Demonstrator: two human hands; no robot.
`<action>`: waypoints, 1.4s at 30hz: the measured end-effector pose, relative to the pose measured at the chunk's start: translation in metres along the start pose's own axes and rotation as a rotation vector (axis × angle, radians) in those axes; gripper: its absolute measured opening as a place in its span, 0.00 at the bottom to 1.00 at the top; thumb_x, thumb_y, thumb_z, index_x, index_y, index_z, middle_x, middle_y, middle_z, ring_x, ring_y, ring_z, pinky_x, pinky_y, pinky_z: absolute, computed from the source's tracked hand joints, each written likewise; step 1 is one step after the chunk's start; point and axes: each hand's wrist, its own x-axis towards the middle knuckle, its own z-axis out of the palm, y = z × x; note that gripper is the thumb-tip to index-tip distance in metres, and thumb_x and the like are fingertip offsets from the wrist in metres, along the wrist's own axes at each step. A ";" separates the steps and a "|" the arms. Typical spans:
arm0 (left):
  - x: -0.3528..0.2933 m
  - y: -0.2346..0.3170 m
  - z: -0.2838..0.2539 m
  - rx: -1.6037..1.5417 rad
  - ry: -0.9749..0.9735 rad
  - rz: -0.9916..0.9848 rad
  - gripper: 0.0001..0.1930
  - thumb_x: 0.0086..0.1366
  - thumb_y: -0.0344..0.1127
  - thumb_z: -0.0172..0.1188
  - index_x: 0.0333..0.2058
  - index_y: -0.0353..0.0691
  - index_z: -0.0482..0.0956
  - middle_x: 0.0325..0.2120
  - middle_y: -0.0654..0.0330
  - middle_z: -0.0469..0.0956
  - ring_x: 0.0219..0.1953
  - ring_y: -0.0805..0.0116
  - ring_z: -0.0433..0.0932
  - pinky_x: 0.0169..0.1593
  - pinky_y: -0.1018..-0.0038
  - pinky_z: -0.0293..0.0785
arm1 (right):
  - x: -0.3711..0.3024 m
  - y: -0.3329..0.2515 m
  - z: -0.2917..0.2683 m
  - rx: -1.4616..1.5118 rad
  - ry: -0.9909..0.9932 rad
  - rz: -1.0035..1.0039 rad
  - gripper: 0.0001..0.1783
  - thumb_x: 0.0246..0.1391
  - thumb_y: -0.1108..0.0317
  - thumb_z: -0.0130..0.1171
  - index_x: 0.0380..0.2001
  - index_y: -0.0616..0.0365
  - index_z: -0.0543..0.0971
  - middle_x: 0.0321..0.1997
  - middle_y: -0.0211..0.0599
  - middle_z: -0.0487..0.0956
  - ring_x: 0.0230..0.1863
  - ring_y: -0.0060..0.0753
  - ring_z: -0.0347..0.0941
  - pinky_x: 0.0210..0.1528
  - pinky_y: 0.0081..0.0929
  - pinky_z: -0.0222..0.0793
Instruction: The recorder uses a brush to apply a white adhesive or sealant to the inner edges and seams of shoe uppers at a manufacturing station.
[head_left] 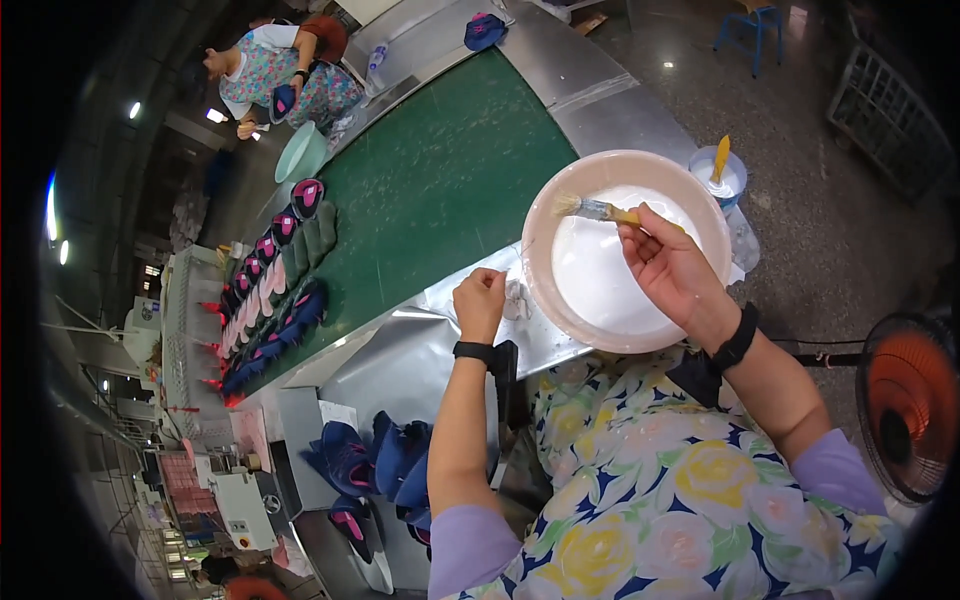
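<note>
My right hand (668, 265) grips the handle of a paintbrush (592, 208) over a wide pale pink basin (538, 285) that holds white liquid (610, 285). The brush lies nearly level, its pale bristles towards the basin's left side. To the left of the basin, my left hand (480, 303) is closed, its fingers curled and nothing showing in them. Beside that hand, on the metal table edge, lies a small greyish thing (517, 300) I cannot make out. Both wrists wear black bands.
A green conveyor belt (430, 180) runs ahead, with rows of dark shoe uppers (265, 345) and pink insole-like pieces (255, 305) at its left. Blue uppers (345, 455) sit lower left. A cup with a brush (725, 180) stands right. A co-worker (290, 75) holds an upper. A fan (905, 410) stands right.
</note>
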 end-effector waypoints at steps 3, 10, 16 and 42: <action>0.002 -0.020 -0.015 0.083 0.024 0.107 0.07 0.56 0.29 0.60 0.32 0.37 0.85 0.30 0.50 0.84 0.35 0.51 0.81 0.42 0.60 0.77 | -0.002 0.000 0.005 -0.020 -0.010 0.006 0.08 0.62 0.67 0.61 0.40 0.59 0.78 0.37 0.34 0.80 0.40 0.23 0.78 0.44 0.17 0.78; 0.007 -0.030 -0.028 -0.280 -0.123 -0.169 0.12 0.60 0.36 0.67 0.34 0.30 0.84 0.27 0.57 0.85 0.31 0.74 0.83 0.36 0.78 0.78 | -0.004 -0.009 0.009 -0.071 -0.061 0.010 0.08 0.62 0.66 0.61 0.40 0.59 0.78 0.36 0.32 0.80 0.39 0.21 0.78 0.43 0.16 0.77; 0.000 -0.046 -0.005 -0.286 -0.011 -0.189 0.10 0.62 0.31 0.60 0.33 0.29 0.83 0.26 0.56 0.84 0.29 0.69 0.83 0.37 0.76 0.80 | -0.007 -0.005 0.005 -0.075 -0.031 0.032 0.08 0.62 0.66 0.61 0.40 0.59 0.78 0.36 0.32 0.80 0.38 0.21 0.78 0.42 0.15 0.76; -0.027 0.038 -0.042 -0.850 -0.671 -0.395 0.16 0.67 0.28 0.51 0.50 0.27 0.77 0.38 0.57 0.82 0.37 0.72 0.80 0.46 0.75 0.79 | -0.009 -0.020 0.004 -0.120 -0.009 -0.009 0.10 0.63 0.67 0.60 0.43 0.61 0.77 0.36 0.32 0.80 0.36 0.19 0.78 0.40 0.13 0.77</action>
